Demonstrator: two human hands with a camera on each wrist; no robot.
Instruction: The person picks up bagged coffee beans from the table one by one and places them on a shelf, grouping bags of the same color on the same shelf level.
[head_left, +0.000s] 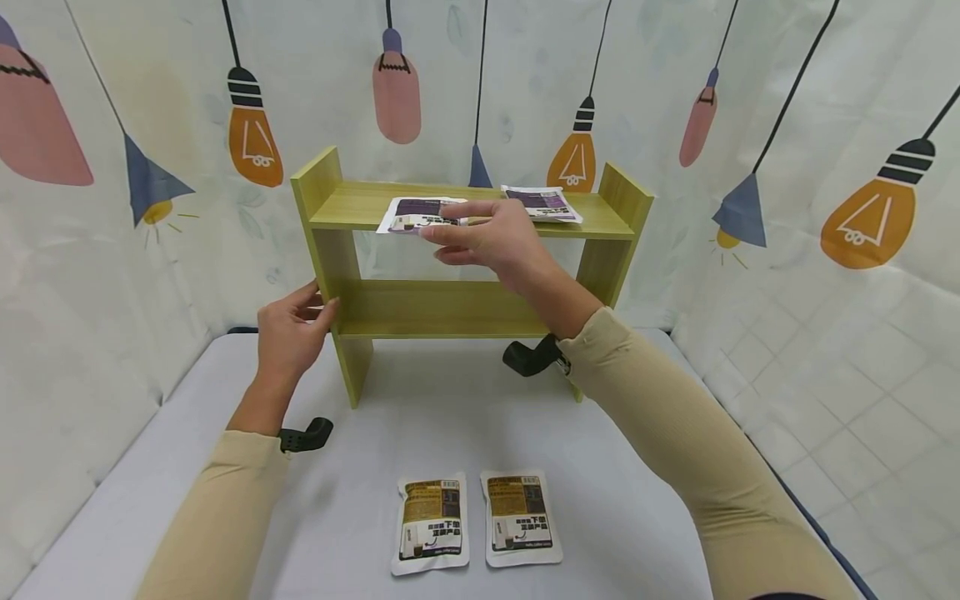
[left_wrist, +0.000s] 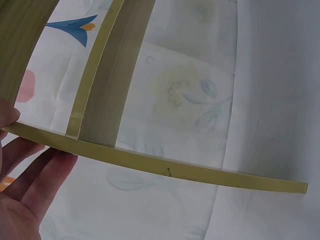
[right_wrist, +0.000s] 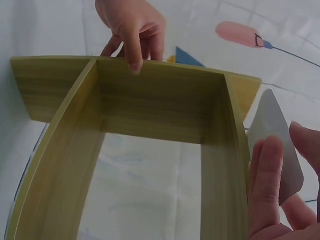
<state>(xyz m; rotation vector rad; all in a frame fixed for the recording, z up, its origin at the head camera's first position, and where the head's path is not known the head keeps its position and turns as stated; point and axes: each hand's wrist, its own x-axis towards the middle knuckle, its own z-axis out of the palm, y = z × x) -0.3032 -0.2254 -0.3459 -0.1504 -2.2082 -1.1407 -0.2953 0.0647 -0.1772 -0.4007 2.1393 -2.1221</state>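
Note:
A small two-tier wooden shelf stands on the table in the head view. My left hand holds its left side panel, thumb on the inner face and fingers outside. Over the left part of the top board, my right hand pinches a flat white pouch with a purple label between thumb and fingers. In the right wrist view that pouch shows its plain side, tilted beside the top board. A second purple-labelled pouch lies on the top board to the right, behind my right wrist.
Two white pouches with brown-and-gold labels, a left one and a right one, lie side by side on the white table in front of the shelf. A curtain printed with lamps hangs behind and around it.

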